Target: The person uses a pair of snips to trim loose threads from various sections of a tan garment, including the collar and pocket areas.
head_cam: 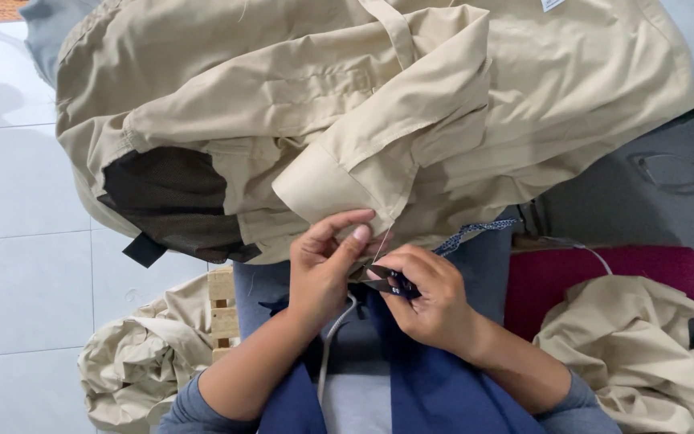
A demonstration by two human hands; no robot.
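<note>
A beige shirt with dark mesh lining lies bunched over my lap, one sleeve cuff hanging toward me. My left hand pinches the edge of that cuff between thumb and fingers. My right hand is closed around small dark thread snips, their tip just under the cuff edge where a thin thread runs down.
A crumpled beige garment lies on the white tiled floor at lower left beside a wooden slat. Another beige garment rests on a dark red cushion at right. A grey surface lies beyond.
</note>
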